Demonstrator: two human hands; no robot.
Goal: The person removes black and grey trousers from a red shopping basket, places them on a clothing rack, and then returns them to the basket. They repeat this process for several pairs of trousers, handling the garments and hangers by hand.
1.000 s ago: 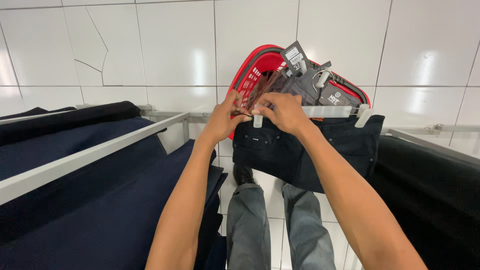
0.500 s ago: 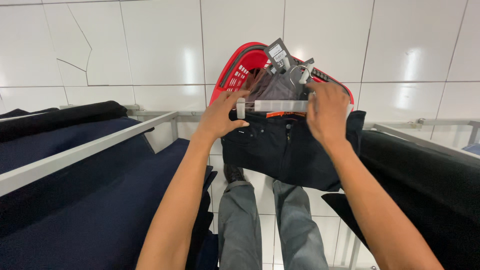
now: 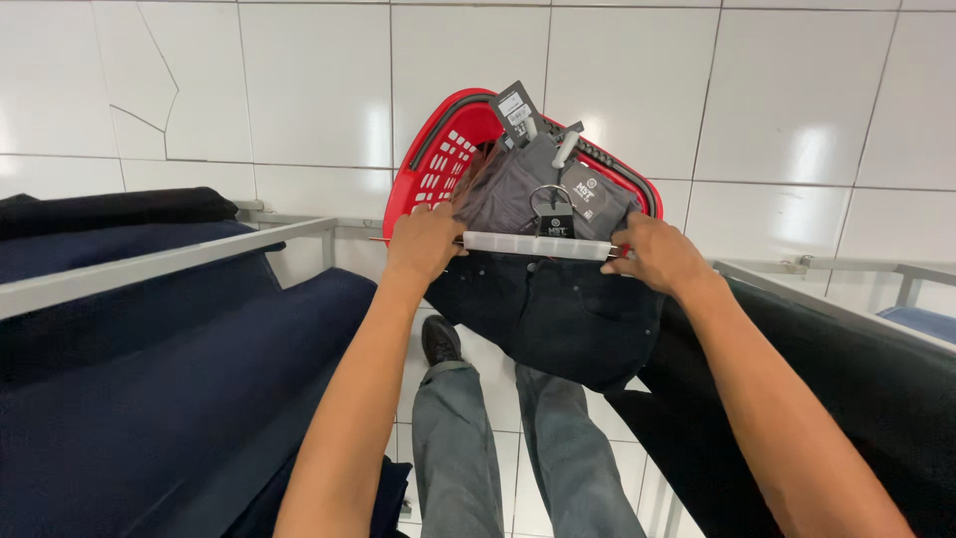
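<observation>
Both forearms are bare (no sleeves in view); grey trousers (image 3: pixel 468 448) cover the legs, above a black shoe (image 3: pixel 439 339).

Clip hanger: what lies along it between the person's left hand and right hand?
In the head view, the clear clip hanger bridges the left hand and right hand. Its metal hook rises mid-span; the dark jeans hang below.
</observation>
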